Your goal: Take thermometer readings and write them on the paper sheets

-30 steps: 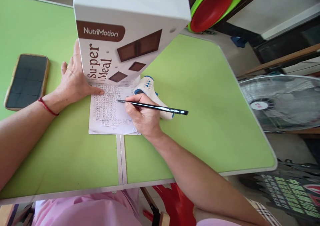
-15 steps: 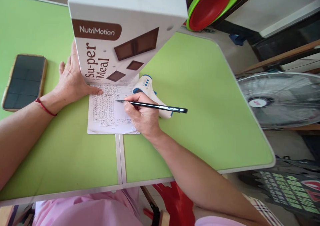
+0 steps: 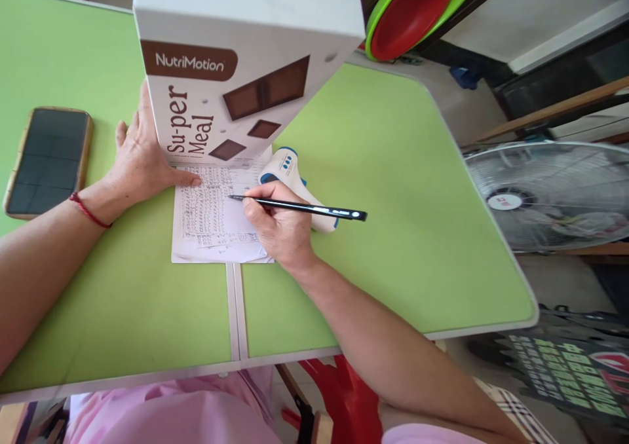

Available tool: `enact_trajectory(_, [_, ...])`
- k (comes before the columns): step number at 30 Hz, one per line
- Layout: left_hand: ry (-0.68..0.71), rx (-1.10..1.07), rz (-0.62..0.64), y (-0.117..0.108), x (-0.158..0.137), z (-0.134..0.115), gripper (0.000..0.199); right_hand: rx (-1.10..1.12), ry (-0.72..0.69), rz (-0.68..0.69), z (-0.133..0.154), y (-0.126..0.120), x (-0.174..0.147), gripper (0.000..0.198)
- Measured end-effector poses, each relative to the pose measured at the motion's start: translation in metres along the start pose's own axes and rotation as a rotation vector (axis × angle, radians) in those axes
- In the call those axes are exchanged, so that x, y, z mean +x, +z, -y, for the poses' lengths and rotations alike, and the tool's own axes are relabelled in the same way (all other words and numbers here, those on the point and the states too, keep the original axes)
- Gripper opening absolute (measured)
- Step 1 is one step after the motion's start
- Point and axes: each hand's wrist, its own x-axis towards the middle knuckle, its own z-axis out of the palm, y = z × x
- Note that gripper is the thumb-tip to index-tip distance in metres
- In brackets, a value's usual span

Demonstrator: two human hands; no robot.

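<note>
My right hand (image 3: 285, 228) is closed round a black pen (image 3: 314, 209), whose tip is at a sheet of paper (image 3: 246, 224) covered in dense handwriting. My left hand (image 3: 140, 152) rests with fingers spread beside the box, its thumb lying on the paper's left edge. Some of its fingertips are hidden by the tall white box (image 3: 265, 41), marked NutriMotion Su-per Meal, which stands over the paper's far part. Partly behind my right hand lies a white and blue handheld device (image 3: 287, 169) that looks like an infrared thermometer.
A phone (image 3: 49, 159) in a yellowish case lies left on the green table (image 3: 403, 234). Beyond the table's right edge stand a fan (image 3: 550, 198) and a red basin (image 3: 413, 15) with green around it. A metal seam (image 3: 236, 319) crosses the near tabletop.
Almost nothing differs. The pen and my right hand stay at the same spot on the paper, and my left hand keeps its place. The view has shifted very slightly.
</note>
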Motion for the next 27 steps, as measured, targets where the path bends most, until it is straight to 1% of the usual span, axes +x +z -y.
enact_trajectory(7, [-0.049, -0.001, 0.022, -0.001, 0.001, -0.007, 0.128, 0.016, -0.005, 0.002, 0.0, 0.0, -0.001, 0.01])
enact_trajectory(13, [-0.055, 0.017, 0.021, -0.002, 0.0, -0.009, 0.13, 0.041, 0.004, -0.029, 0.0, 0.001, 0.0, 0.01])
enact_trajectory(16, [-0.04, -0.006, 0.008, -0.002, 0.0, -0.01, 0.128, 0.037, -0.019, -0.023, 0.0, 0.001, 0.0, 0.009])
enact_trajectory(20, [-0.06, 0.004, 0.013, -0.002, 0.0, -0.008, 0.127, 0.053, -0.033, -0.025, -0.001, 0.0, 0.0, 0.01])
enact_trajectory(24, [-0.018, -0.005, 0.006, 0.0, 0.0, -0.001, 0.126, -0.005, -0.023, -0.026, -0.001, -0.001, 0.0, 0.008])
enact_trajectory(27, [-0.011, -0.009, 0.004, 0.0, 0.0, 0.0, 0.13, -0.006, -0.038, -0.032, 0.0, -0.001, 0.001, 0.007])
